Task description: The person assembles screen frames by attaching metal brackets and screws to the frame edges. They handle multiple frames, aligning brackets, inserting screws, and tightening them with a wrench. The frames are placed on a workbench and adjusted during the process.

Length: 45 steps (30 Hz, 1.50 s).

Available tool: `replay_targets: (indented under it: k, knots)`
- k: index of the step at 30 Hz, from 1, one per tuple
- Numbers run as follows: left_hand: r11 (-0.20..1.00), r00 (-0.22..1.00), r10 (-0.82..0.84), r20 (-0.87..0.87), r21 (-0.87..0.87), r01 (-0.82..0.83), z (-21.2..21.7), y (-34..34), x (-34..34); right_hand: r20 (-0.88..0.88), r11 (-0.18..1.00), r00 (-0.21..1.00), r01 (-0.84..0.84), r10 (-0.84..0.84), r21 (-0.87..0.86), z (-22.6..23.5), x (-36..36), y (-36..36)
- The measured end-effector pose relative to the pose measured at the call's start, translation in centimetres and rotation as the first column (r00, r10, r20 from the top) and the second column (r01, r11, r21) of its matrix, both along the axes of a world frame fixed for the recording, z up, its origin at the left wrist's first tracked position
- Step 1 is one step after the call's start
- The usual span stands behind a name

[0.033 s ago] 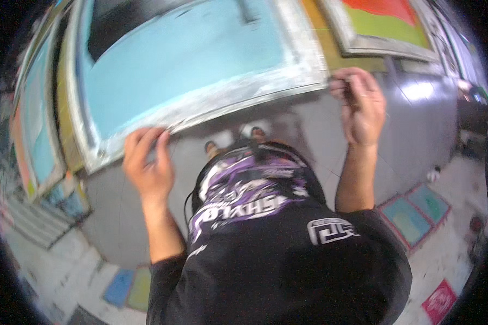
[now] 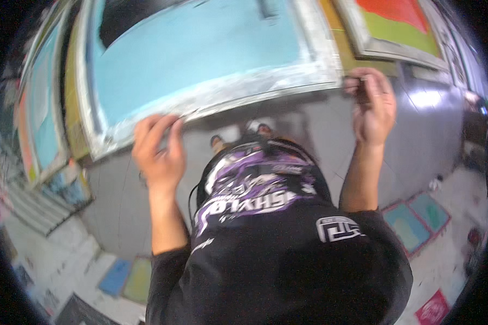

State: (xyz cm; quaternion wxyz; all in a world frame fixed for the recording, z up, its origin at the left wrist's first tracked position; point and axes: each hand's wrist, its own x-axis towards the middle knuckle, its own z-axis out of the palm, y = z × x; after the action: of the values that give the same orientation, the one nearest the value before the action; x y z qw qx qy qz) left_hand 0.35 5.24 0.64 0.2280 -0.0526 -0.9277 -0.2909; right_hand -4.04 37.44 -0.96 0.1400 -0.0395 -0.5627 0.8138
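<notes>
A large screen-printing frame (image 2: 222, 100) with a pale whitish border and light blue mesh lies before me; a black patch covers its far left part. At its near edge, my left hand (image 2: 160, 154) is closed, thumb and fingertips pinched on the border. My right hand (image 2: 374, 105) is raised beside the frame's near right corner. Its fingers are curled against the thumb, with something dark between them that I cannot make out. Whether those fingertips touch the corner is unclear.
Another frame with red and lime-green mesh (image 2: 401, 27) lies far right, and a light blue one (image 2: 43, 103) at the left. Yellowish boards (image 2: 73, 108) show between them. Coloured panels (image 2: 417, 222) lie on the floor to the right, blue and yellow ones (image 2: 116, 276) at lower left.
The whole view has shifted slightly, so frames and hands appear a little further right and the left hand a bit higher. Both hands keep about the same place beside the frame.
</notes>
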Motion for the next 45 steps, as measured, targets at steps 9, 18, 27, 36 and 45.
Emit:
replay_targets:
  k: [9,18,27,36,45]
  knots:
    - [0.994,0.993,0.017,0.119,0.101,-0.03,0.6,-0.6,0.3,-0.005,0.998,1.0,0.028,-0.029,-0.063,-2.1,-2.1,0.2]
    - [0.96,0.974,0.198,-0.109,-0.181,-0.215,-0.7,1.3,0.4,-0.043,0.873,0.975,0.216,-0.22,0.438,-1.8,-2.2,-1.3]
    - [0.865,0.869,0.493,-0.048,-0.087,-0.495,-1.4,-2.8,1.5,-0.119,0.724,0.974,0.223,-0.192,0.653,-2.5,-2.6,-1.8]
    - [0.855,0.854,0.507,-0.113,-0.055,-0.515,-1.6,-3.4,1.6,-0.118,0.76,0.968,0.246,-0.22,0.601,-3.0,-3.6,-1.1]
    - [0.9,0.899,0.431,-0.075,-0.042,-0.434,-1.1,-4.3,1.6,-0.116,0.72,0.954,0.285,-0.275,0.632,-2.5,-3.2,-1.8]
